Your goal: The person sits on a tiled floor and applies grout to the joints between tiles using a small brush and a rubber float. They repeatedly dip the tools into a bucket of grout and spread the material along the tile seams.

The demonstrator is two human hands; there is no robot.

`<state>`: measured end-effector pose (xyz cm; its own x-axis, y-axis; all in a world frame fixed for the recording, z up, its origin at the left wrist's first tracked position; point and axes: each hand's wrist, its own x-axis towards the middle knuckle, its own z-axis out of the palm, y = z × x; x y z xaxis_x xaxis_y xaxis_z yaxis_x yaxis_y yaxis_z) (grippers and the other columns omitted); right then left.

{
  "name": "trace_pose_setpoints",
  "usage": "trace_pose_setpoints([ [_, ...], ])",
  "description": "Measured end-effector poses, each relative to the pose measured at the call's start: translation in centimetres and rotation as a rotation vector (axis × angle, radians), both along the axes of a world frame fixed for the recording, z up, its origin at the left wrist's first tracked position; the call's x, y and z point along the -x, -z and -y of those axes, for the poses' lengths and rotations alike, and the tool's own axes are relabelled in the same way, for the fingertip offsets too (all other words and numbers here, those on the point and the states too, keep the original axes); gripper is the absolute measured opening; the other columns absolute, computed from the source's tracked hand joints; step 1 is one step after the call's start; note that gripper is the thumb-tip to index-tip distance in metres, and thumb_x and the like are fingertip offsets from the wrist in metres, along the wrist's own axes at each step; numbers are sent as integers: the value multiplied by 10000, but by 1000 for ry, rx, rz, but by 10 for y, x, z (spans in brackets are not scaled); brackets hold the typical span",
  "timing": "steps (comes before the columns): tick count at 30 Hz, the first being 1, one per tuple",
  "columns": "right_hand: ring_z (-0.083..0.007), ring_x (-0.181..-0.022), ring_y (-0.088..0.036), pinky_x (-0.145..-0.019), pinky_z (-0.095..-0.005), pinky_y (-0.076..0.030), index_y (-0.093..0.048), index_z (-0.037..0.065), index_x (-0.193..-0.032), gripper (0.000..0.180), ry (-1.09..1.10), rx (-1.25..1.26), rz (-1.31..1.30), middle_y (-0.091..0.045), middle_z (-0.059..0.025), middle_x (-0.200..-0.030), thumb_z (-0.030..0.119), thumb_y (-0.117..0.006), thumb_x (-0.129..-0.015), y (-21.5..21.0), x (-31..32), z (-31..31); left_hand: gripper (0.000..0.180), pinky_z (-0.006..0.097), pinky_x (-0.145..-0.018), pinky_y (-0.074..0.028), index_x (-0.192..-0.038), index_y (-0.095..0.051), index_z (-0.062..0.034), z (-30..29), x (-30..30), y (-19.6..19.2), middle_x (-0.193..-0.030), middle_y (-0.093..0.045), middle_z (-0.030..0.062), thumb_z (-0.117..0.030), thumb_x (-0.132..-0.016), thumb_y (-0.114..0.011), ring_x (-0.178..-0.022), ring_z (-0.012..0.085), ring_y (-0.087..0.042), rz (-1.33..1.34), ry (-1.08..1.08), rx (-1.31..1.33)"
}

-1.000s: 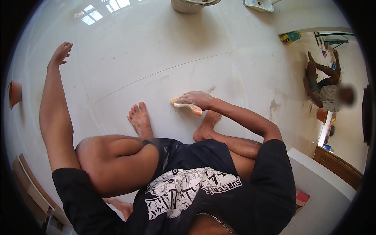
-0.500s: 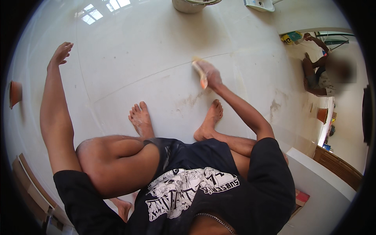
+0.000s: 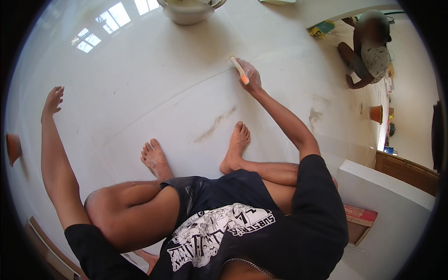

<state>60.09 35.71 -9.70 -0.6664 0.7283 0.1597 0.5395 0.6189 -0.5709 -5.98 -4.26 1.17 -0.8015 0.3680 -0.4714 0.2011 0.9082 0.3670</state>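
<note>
- White tiled floor: biggest thing here; I squat on it, both bare feet flat, well short of the grout line that crosses ahead of my toes.
- Metal basin: far side of the grout line, at the top rim of the view, only partly seen.
- Another person: sits well off to the right of the grout line, hands not near mine.
- Dirt streak: brown smear on the tile just on my side of the grout line, between the line and my right foot.
- Left hand: planted on the floor far out to my left of the grout line, fingers spread, holding nothing.
- Right hand: arm stretched out, fingers curled tight around the brush.
- Scrub brush: pale with an orange end, pressed on the floor right at the grout line's far right part.
- Change: a second ago the brush was close by my right foot, half a second ago halfway out, now at full reach. Looks to me like one scrubbing stroke pushed away from me; streak remains, so scrubbing is not done.
</note>
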Motion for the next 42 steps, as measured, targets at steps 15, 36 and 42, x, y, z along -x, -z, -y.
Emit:
trace_pose_setpoints([
  [15, -305, -1157, -569, -887, -431, -514, -478, 184, -1373, 521, -785, 223, 373, -556, -94, -1312, 178, -569, -861, -5, 2, 170, 568, 528, -945, -437, -1367, -465, -160, -14, -24, -17, -1296, -537, 80, -516, -926, -502, -1165, 271, -535, -15, 33, -23],
  [36, -284, -1026, -613, -839, -402, -510, -569, 136, -1247, 423, -609, -201, 13, -616, -99, -1122, 165, -582, -826, 23, 121, 189, 516, 471, -957, -463, -1349, -486, -154, -32, -55, -20, -1242, -558, 42, -476, -946, -489, -1123, 213, -553, 2, 55, 116],
  [42, -279, -1057, -619, -832, -408, -518, -557, 204, -1290, 442, -1102, 103, 262, -623, -71, -1180, 186, -587, -849, 1, 43, 231, 524, 465, -940, -468, -1339, -488, -137, -54, -65, -17, -1229, -562, 39, -488, -950, -479, -1105, 204, -550, -51, 120, 52],
])
